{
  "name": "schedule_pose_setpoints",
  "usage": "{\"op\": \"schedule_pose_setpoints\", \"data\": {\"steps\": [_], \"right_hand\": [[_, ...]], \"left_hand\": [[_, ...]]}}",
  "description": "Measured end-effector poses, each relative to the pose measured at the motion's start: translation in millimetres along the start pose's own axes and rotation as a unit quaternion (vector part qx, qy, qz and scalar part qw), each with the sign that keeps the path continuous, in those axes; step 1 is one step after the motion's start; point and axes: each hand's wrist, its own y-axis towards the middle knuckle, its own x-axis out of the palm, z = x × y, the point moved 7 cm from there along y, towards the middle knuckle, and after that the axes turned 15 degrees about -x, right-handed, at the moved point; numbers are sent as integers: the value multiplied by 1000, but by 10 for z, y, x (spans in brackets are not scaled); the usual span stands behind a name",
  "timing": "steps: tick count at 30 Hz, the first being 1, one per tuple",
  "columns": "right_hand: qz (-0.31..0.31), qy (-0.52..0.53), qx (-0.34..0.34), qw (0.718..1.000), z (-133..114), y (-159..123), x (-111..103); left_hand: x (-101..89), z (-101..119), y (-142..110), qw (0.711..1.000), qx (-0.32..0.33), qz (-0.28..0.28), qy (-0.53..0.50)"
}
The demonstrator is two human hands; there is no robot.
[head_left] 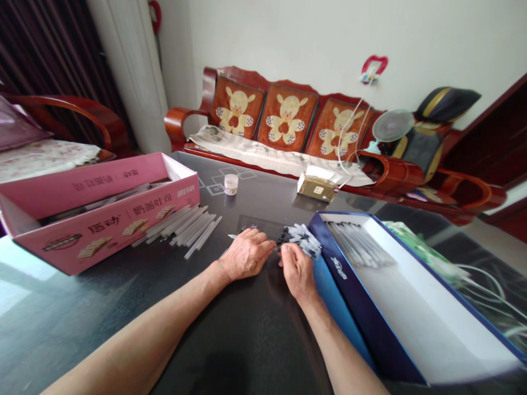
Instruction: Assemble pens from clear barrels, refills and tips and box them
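Over the counter (255,334) we have our left hand (250,253) and right hand (298,271) close together, fingers curled, though we cannot tell what, if anything, they grip, with the black-and-clear pieces (303,237) piled just beyond the right, beside the blue box (366,307), and a jar (231,185) farther off.

Near the far edge of the surface (255,334) stand a small white jar (231,185) and, to its right, a tissue box (316,188). Beyond that edge, a red wooden sofa (175,127) bears three orange-brown cushions (288,118); a fan (392,127) stands by its right armrest.
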Motion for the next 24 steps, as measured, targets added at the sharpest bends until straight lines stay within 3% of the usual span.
{"op": "schedule_pose_setpoints", "data": {"steps": [6, 11, 14, 17, 19, 22, 24], "right_hand": [[-23, 5, -47, 999, -89, 40, 8], [-11, 11, -20, 1000, -29, 37, 22], [-20, 15, -38, 999, -71, 39, 28], [-25, 31, -40, 998, -81, 40, 28], [1, 42, -3, 999, -8, 29, -3], [67, 65, 62, 994, 134, -17, -54], [101, 85, 70, 989, 154, -41, -62]], "left_hand": [[-9, 22, -3, 1000, 9, -11, -1], [-12, 22, -2, 1000, 9, -18, -2], [-11, 9, 4, 1000, 7, -16, -3], [-55, 21, 7, 1000, 15, 12, -13], [-126, 21, 0, 998, 11, 60, -32], [-208, -100, -9, 984, -74, 128, -100], [-163, -263, -11, 960, -179, 120, -179]]}}
